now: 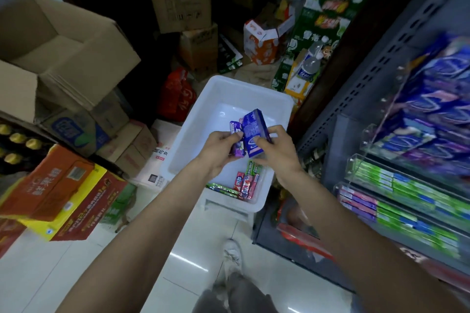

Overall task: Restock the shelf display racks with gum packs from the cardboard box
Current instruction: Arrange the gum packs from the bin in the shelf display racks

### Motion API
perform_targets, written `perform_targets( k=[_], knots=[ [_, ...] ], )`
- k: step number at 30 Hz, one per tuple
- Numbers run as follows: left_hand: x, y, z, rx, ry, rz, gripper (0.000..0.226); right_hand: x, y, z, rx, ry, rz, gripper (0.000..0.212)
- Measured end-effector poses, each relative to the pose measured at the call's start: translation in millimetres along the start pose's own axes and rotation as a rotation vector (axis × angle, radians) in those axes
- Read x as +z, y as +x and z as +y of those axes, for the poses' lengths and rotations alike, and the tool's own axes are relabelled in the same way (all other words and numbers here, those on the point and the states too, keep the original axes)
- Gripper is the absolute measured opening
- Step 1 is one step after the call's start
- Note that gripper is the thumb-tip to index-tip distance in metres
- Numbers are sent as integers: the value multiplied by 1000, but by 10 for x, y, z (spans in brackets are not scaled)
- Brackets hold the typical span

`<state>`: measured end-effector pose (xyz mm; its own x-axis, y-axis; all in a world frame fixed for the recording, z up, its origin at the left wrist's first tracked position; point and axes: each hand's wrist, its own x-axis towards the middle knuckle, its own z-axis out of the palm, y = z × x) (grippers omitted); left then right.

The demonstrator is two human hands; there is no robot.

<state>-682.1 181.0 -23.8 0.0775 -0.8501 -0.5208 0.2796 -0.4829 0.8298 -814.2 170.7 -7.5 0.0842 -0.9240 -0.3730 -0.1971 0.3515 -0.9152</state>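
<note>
Both hands are raised over a white plastic bin [277, 107] on the floor. My left hand [216, 152] grips purple gum packs [236, 134]. My right hand [274, 150] holds a blue stack of gum packs [251, 132], pressed against the purple ones. Several loose gum packs [245, 181], red, green and purple, lie in the bin's near corner. The shelf display racks [412, 185] stand at the right, with clear holders full of blue, purple and green packs.
Open cardboard boxes [63, 53] and orange and red cartons [58, 190] are stacked at the left. More boxes and green cartons [325, 20] crowd the back. A white shoe [232, 254] stands on the tiled floor below the bin.
</note>
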Motion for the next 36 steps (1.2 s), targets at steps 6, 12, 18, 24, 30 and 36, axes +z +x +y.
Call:
perform_targets(
  k=[6,12,18,24,30,36],
  knots=[
    [572,-449,340,113,18,-92,14,-606,-625,-398,-121,78,39,36],
    [1418,-761,514,131,68,-317,9,-1471,-1162,-535,-284,16,118,60],
    [2447,-1026,468,164,145,-461,11,-2455,-1465,-459,-317,-251,295,83],
    [3375,-1176,236,214,260,-521,11,-3420,-1622,-222,-443,-559,524,55],
    [3926,-1244,12,449,492,-322,14,-4235,-1563,-167,-419,-577,543,30],
    [3937,-1176,-118,565,626,-107,6,-4522,-1380,-266,-414,-670,391,14]
  ],
)
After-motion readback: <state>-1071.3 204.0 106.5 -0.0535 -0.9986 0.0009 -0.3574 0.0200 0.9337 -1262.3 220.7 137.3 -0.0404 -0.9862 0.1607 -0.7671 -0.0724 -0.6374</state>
